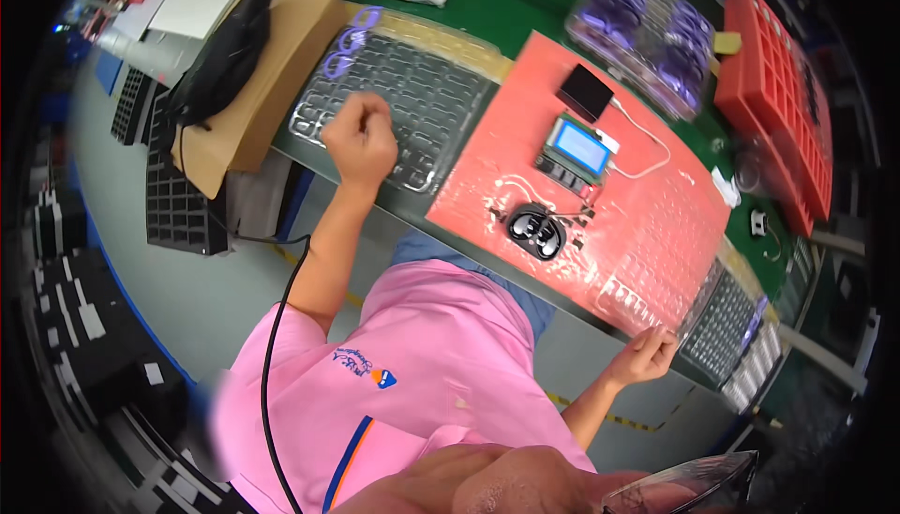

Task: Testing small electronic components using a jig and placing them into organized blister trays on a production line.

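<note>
My left hand (362,142) is curled closed above a clear plastic tray (422,92) with rows of pockets; whether anything is inside the fingers is hidden. Purple ring-shaped parts (350,42) sit along that tray's far left side. At the front right edge of the pink mat (487,158), my right hand (647,355) has its fingertips pinched together, and I cannot make out what is in them. On the mat lies a black rounded device (536,231) with a shiny face. Beyond it is a circuit board with a lit blue display (581,146), near a black box (586,92).
A cardboard box (281,73) holding a black bag (234,50) stands at the left. Purple parts fill a clear tray (642,31) at the back, beside a red compartment rack (773,92). Another pocketed tray (722,322) lies right of the mat. A black cable (272,355) hangs across my shirt.
</note>
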Demonstrator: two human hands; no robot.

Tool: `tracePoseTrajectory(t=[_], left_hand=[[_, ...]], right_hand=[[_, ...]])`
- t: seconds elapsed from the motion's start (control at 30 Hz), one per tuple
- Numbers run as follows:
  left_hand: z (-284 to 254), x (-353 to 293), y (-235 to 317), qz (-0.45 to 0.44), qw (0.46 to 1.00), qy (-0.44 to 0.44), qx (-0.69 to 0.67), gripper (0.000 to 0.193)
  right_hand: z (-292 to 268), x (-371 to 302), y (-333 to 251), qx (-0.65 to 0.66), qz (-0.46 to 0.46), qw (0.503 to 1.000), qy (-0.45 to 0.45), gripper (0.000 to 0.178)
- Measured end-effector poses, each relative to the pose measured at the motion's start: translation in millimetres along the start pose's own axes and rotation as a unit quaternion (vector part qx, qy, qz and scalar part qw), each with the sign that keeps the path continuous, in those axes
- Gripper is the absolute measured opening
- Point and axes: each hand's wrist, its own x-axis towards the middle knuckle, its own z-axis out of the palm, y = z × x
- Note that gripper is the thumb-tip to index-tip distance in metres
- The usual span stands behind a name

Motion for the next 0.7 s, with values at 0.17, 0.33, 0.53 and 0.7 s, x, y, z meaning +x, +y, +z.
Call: tracePoseTrajectory(t=[0.17,0.33,0.53,0.7], left_hand=[[-26,48,-60,-0.004,0.974,0.085,0.209,0.020],[-40,63,-96,0.054,0.940,0.048,0.335,0.023],[-22,70,-107,0.011,0.935,-0.063,0.348,0.021],[-68,63,-170,0.015,0.936,-0.014,0.351,0.029]], right_hand=[[21,7,-4,0.015,-0.018,1.000,-0.020,0.010],[30,5,-10,-0.001,-0.037,0.999,-0.008,0.005],[-16,5,-20,-0.094,-0.067,0.992,0.060,0.008],[-56,79,10,-0.222,-0.117,0.965,0.072,0.025]])
